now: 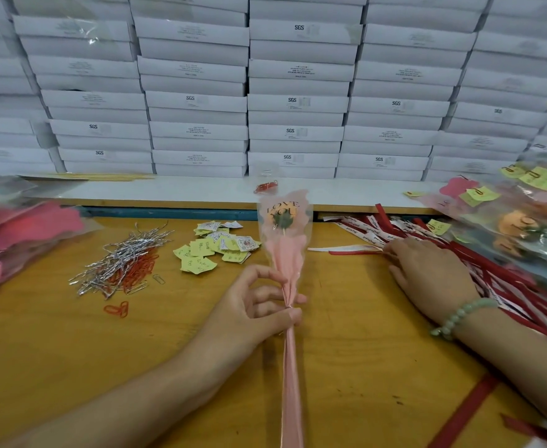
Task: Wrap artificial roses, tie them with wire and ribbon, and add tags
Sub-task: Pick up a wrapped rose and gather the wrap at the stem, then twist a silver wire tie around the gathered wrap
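Table (346, 334): wooden, carries all items.
Ribbons (491, 273): red and white heap, right side.
Wrapped rose (285, 227): mid-table, in pink sleeve.
Left hand (252, 305): fingers pinch the rose's gathered neck.
Right hand (433, 273): fingers nearly straight, resting on ribbons.

Bright even light, soft shadows; edges blurred, wide-angle bowing.
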The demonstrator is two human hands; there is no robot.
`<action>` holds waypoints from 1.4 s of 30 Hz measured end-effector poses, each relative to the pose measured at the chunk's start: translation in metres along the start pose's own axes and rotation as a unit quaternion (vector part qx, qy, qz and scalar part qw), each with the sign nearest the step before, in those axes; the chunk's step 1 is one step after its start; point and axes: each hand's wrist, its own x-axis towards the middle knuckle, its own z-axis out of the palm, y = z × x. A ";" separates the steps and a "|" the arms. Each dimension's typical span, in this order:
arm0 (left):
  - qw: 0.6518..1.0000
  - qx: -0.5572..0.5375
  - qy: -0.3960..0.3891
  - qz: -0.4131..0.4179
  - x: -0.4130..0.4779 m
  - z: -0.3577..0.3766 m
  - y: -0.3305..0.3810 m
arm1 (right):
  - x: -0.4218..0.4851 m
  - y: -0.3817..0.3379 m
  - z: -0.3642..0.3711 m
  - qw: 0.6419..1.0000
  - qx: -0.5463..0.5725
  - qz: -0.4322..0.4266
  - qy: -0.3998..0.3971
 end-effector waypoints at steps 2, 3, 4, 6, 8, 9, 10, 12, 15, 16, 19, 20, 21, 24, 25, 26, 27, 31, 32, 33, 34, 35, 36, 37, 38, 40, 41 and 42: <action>1.000 0.008 0.001 -0.002 0.000 0.000 0.000 | 0.001 0.001 0.003 1.000 0.016 0.008 -0.005; 1.000 0.011 0.002 -0.003 0.000 -0.001 -0.001 | 0.002 0.001 0.004 1.000 0.018 0.008 -0.005; 1.000 0.015 0.004 -0.005 0.000 -0.001 -0.001 | 0.003 0.001 0.005 1.000 0.022 0.007 -0.008; 1.000 0.020 0.006 -0.007 0.000 -0.001 -0.001 | 0.006 0.002 0.005 0.999 0.043 0.014 -0.013; 1.000 0.024 0.008 -0.006 0.000 0.000 0.000 | 0.005 0.002 0.005 0.998 0.062 0.014 -0.011; 1.000 0.028 0.009 -0.005 -0.001 0.000 0.001 | 0.004 0.002 0.004 0.998 0.068 0.011 -0.003; 0.999 0.031 0.010 -0.003 -0.001 0.001 0.001 | 0.003 0.001 0.003 0.997 0.077 0.005 0.013; 0.999 0.034 0.013 0.000 -0.001 0.002 0.002 | 0.000 -0.002 0.000 0.994 0.097 -0.014 0.052; 0.999 0.036 0.014 0.003 -0.002 0.002 0.003 | -0.002 -0.013 -0.007 0.985 0.138 -0.050 0.086; 0.999 0.035 0.014 0.005 -0.002 0.003 0.003 | -0.003 -0.017 -0.009 0.982 0.158 -0.064 0.084; 0.999 0.038 0.015 0.018 -0.003 0.002 0.002 | -0.010 -0.034 -0.021 0.966 0.212 -0.133 0.058; 0.999 0.038 0.015 0.023 -0.003 0.002 0.002 | -0.014 -0.039 -0.026 0.958 0.230 -0.163 0.043; 0.999 0.038 0.014 0.027 -0.003 0.002 0.002 | -0.018 -0.046 -0.031 0.949 0.247 -0.194 0.022; 0.998 0.040 0.007 0.038 -0.002 0.000 0.000 | -0.031 -0.065 -0.039 0.917 0.276 -0.285 -0.044; 0.998 0.041 0.004 0.041 -0.002 -0.001 -0.001 | -0.035 -0.070 -0.039 0.906 0.291 -0.302 -0.052; 0.998 0.044 0.001 0.043 -0.002 -0.001 -0.002 | -0.040 -0.074 -0.039 0.898 0.308 -0.310 -0.052; 0.998 0.051 -0.001 0.046 -0.002 0.000 -0.003 | -0.043 -0.077 -0.038 0.892 0.326 -0.310 -0.046; 0.990 0.125 0.019 0.066 -0.002 0.004 -0.006 | -0.048 -0.081 -0.033 0.868 0.413 -0.275 -0.021; 0.983 0.168 0.024 0.071 -0.003 0.004 -0.006 | -0.048 -0.081 -0.031 0.865 0.425 -0.266 -0.023; 0.973 0.216 0.024 0.074 -0.004 0.004 -0.006 | -0.048 -0.081 -0.029 0.864 0.430 -0.260 -0.029; 0.960 0.269 0.021 0.077 -0.006 0.003 -0.006 | -0.047 -0.080 -0.028 0.865 0.430 -0.257 -0.037; 0.941 0.328 0.013 0.081 -0.007 0.001 -0.006 | -0.047 -0.080 -0.027 0.866 0.428 -0.254 -0.045; 0.919 0.383 0.003 0.088 -0.007 0.000 -0.005 | -0.047 -0.081 -0.026 0.868 0.424 -0.253 -0.051; 0.900 0.427 -0.008 0.092 -0.007 -0.002 -0.002 | -0.047 -0.081 -0.026 0.870 0.420 -0.251 -0.057; 0.886 0.453 -0.014 0.096 -0.006 -0.004 0.001 | -0.046 -0.081 -0.026 0.872 0.416 -0.248 -0.063; 0.878 0.470 -0.016 0.088 -0.004 -0.008 0.008 | -0.045 -0.080 -0.026 0.878 0.409 -0.236 -0.077; 0.879 0.471 -0.014 0.080 -0.003 -0.011 0.013 | -0.044 -0.079 -0.027 0.880 0.408 -0.227 -0.087; 0.880 0.468 -0.011 0.077 -0.001 -0.014 0.017 | -0.043 -0.078 -0.028 0.879 0.411 -0.218 -0.099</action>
